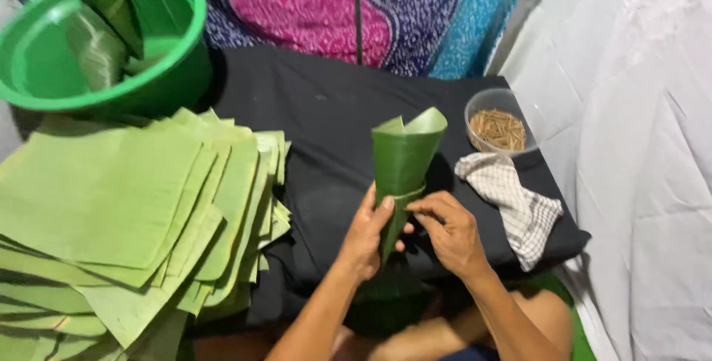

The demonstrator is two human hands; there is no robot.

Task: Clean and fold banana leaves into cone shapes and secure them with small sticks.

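A green banana leaf rolled into a cone (404, 157) stands upright over the black cloth, its wide mouth up. My left hand (367, 235) wraps around the cone's narrow lower part. My right hand (449, 231) pinches the cone's outer edge at the same height, fingers closed on the leaf. Both hands are low in the middle of the view, forearms coming up from the bottom edge.
A thick stack of cut banana leaf sheets (126, 213) lies at the left. A green plastic basin (167, 72) with rolled leaves stands at the back left. A clear tub of thin sticks (498, 130) and a checked cloth (519, 209) lie at the right on the black cloth (326, 116).
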